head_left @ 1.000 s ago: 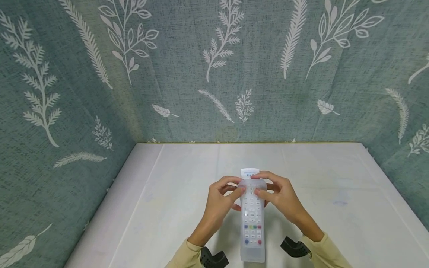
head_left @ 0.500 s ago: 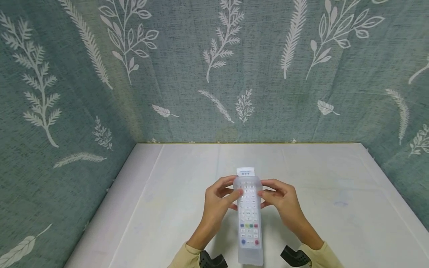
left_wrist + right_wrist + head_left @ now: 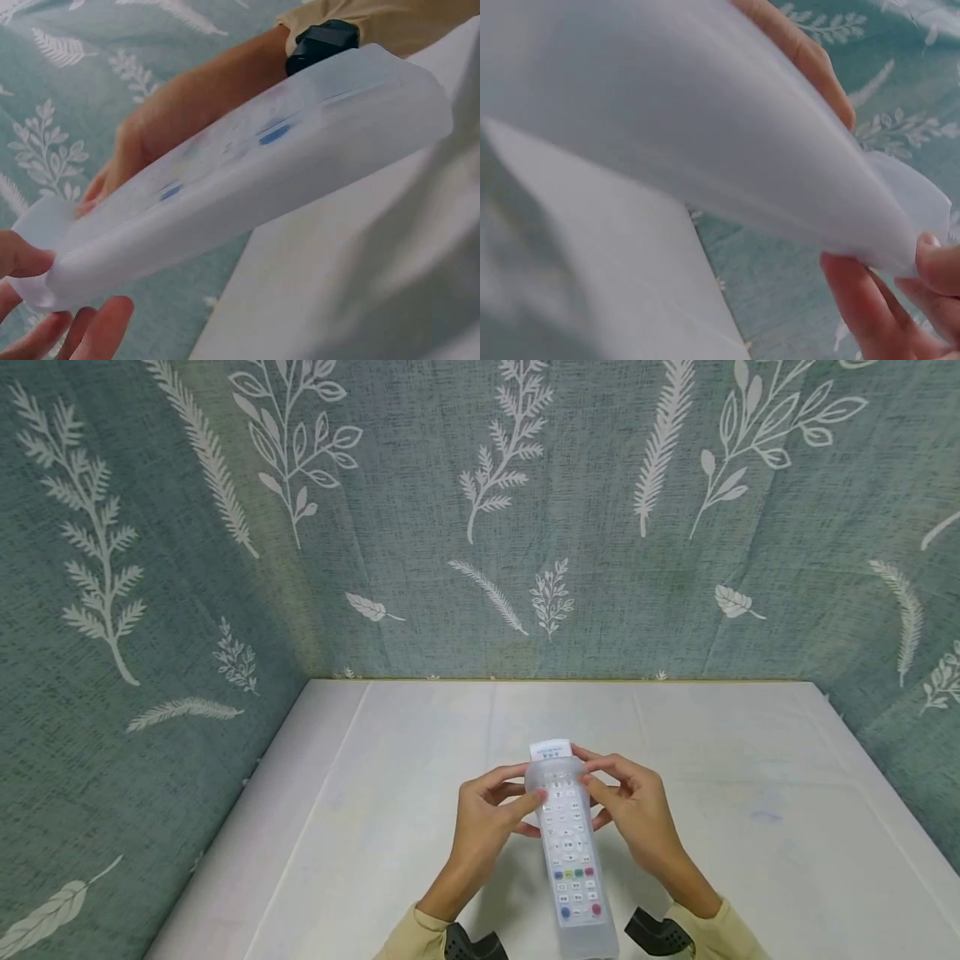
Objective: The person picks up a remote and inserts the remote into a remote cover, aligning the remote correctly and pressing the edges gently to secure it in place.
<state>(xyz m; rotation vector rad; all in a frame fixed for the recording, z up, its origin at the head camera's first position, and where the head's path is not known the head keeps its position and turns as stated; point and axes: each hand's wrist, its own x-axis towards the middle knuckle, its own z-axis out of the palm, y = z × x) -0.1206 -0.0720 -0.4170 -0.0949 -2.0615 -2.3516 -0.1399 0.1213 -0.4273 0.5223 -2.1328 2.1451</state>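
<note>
A white remote control (image 3: 551, 750) sits inside a translucent soft cover (image 3: 587, 939), its end with blue print sticking out past the cover's flared mouth. Rows of buttons, some coloured, show through the cover. My left hand (image 3: 480, 827) pinches the left edge near the mouth, thumb on the front. At the opposite edge, my right hand (image 3: 645, 818) grips the mouth between thumb and fingers, some of them behind it. The left wrist view shows the cover (image 3: 225, 202) side-on, tilted above the table. In the right wrist view, the cover's pale underside (image 3: 727, 127) hides the buttons.
A white table (image 3: 390, 827) lies beneath both hands. Green leaf-patterned cloth (image 3: 420, 485) rises at its back and sides. Each wrist carries a black camera mount, the left mount (image 3: 474, 943) and the right mount (image 3: 656, 933), close to the cover's lower end.
The cover's lower end has swung to the right, so the remote now slants. My right fingers have shifted from the protruding end to the right edge of the mouth.
</note>
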